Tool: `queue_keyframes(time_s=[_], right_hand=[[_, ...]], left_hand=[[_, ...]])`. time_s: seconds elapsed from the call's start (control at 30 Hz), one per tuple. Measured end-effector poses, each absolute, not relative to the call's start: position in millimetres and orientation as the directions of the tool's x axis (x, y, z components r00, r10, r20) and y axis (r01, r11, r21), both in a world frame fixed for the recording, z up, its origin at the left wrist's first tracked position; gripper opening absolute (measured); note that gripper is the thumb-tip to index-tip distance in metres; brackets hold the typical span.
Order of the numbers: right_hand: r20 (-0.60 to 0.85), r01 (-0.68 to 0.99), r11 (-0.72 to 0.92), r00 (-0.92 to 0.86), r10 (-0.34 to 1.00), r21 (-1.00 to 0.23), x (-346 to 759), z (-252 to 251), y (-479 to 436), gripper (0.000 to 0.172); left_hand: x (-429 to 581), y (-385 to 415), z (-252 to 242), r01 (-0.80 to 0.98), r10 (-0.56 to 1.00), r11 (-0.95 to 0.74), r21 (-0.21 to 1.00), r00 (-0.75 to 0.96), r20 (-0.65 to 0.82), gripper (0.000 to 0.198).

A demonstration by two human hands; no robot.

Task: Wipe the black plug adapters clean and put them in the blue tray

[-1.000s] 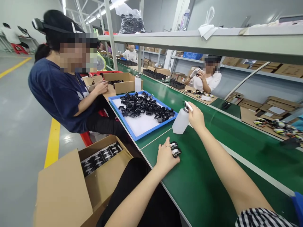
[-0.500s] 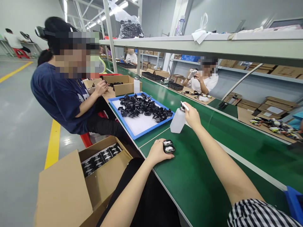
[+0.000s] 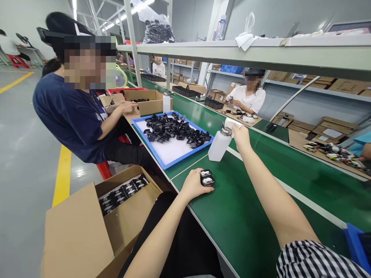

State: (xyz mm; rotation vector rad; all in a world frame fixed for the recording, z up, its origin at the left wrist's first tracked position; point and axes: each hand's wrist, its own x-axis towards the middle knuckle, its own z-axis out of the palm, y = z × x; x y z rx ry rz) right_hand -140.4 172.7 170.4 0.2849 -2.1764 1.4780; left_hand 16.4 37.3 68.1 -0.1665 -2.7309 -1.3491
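My left hand point(image 3: 193, 186) rests on the green bench, thumb and fingers closed around a pair of small black plug housings point(image 3: 207, 180) lying side by side. White parts and bits of green circuit board show in their open tops. Further forward, my right hand point(image 3: 242, 137) pinches a folded white cloth point(image 3: 232, 123) beside the metal top of a translucent white dispenser bottle point(image 3: 218, 148). The bottle's small metal lid is tipped up. Whether the cloth still touches the metal top, I cannot tell.
Left of the bottle lies a blue-rimmed tray point(image 3: 148, 148) with a heap of black plugs point(image 3: 174, 129). A carton point(image 3: 78, 231) of packed parts stands by my legs. A co-worker point(image 3: 69, 112) sits at the left. An overhead shelf point(image 3: 261, 52) crosses above; a blue bin point(image 3: 352, 247) is at right.
My right hand has shifted slightly right with the cloth, baring more of the bottle's metal top. The left hand stays on the plug housings. The co-worker's hands have lowered toward a carton.
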Motion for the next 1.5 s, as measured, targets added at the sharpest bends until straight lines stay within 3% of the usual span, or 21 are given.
queue_keyframes(time_s=[0.13, 0.23, 1.5], right_hand=[[0.632, -0.527, 0.648, -0.770, -0.090, -0.550, -127.6, 166.1, 170.8, 0.032], [0.645, -0.535, 0.706, -0.750, -0.146, -0.463, -122.4, 163.1, 170.9, 0.035], [0.661, -0.545, 0.726, -0.732, -0.168, -0.419, -120.3, 159.0, 173.7, 0.035]], left_hand=[[16.4, 37.0, 68.4, 0.145, 0.063, 0.608, 0.781, -0.989, 0.134, 0.057], [16.6, 37.1, 68.9, 0.149, 0.068, 0.612, 0.776, -0.988, 0.137, 0.057], [17.9, 36.8, 73.2, 0.137, 0.074, 0.636, 0.759, -0.990, 0.116, 0.057]])
